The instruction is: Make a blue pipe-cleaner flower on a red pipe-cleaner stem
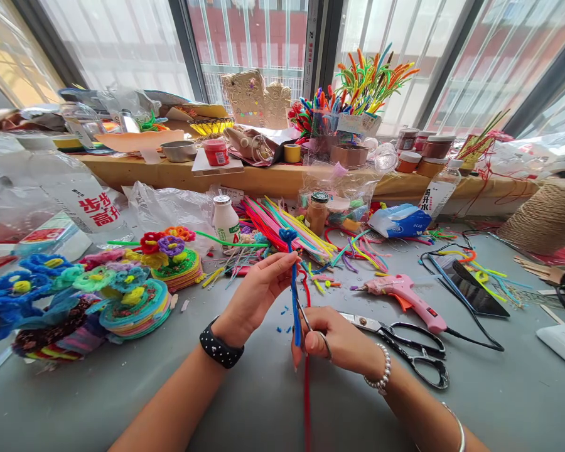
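Between the thumb and fingers of my left hand (270, 279) is a bundle of blue pipe cleaners (295, 307), curled into a small knot at the top and hanging straight down. My right hand (339, 339) grips small scissors (306, 317) by the loops, their blades up against the blue strands. Tiny blue clippings (286, 329) lie on the table behind. A red pipe cleaner (307, 395) runs from near my right hand toward the table's front edge. Part of the scissors is hidden by my fingers.
Large black-handled scissors (417, 345) and a pink glue gun (407, 298) with its cord lie at right. Colourful pipe-cleaner flowers (132, 282) stand at left. Behind are a white bottle (226, 220), loose pipe cleaners (287, 232) and a phone (475, 285) at far right.
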Demonstrator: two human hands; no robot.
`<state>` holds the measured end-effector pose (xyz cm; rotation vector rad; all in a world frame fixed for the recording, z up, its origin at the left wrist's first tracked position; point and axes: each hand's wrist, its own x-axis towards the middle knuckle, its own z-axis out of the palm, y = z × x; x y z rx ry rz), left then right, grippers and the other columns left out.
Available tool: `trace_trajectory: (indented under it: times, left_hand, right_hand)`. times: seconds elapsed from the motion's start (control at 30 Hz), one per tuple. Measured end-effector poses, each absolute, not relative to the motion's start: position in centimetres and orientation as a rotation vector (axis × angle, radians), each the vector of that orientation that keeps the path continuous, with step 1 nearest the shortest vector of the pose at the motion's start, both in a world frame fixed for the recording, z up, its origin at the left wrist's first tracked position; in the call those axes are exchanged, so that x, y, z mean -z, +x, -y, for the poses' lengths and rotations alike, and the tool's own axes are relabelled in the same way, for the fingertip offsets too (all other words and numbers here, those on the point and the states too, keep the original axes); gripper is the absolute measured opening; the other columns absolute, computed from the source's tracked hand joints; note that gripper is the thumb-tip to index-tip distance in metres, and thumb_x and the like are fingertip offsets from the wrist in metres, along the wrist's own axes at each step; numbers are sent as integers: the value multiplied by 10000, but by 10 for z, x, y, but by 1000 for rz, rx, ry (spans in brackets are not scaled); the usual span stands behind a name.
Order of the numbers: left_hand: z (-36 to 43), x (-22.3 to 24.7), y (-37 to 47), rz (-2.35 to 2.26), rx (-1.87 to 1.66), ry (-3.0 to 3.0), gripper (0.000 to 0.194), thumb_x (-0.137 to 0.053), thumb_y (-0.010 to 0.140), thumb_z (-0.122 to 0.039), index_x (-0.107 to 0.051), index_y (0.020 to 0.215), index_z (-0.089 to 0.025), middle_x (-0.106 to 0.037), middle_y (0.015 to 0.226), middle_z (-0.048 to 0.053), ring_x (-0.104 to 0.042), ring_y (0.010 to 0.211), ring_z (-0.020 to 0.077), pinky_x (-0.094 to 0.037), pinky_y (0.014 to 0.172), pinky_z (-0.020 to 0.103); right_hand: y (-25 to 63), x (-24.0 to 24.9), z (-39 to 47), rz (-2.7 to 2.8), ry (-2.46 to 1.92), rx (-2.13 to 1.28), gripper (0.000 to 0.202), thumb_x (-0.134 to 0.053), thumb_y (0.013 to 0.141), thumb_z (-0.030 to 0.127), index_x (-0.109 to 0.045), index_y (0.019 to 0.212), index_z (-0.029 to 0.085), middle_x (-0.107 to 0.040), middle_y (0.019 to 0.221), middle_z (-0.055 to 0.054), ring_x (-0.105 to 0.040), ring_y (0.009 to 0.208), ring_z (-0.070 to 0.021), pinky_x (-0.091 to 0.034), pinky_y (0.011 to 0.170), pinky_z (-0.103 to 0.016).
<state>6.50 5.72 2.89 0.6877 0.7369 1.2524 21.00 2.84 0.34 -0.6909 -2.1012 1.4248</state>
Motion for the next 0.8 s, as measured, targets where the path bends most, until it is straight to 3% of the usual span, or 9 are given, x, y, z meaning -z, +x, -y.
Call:
trace_trajectory:
  times: [0.43,0.8]
  left_hand:
    - [-58,-29,65,-756,-1337,652,41,-623,656,-149,-628,696,-155,-624,687,-40,-530,605,30,-405,551,128]
    - [-59,-26,63,-762,-1366,653,79,-640,638,-170,-646,716,-159,-644,721,-28,-544,640,41,-404,591,138]
  right_hand:
    - [206,1,-28,1868,-797,-1479,561,-437,675,612,-525,404,129,-400,461,21,-387,492,-82,-291,489,-212]
    - [204,4,-27,1909,-886,-1502,633,-339,671,677,-528,427,125,-316,388,38,-296,420,-65,-226,428,-218]
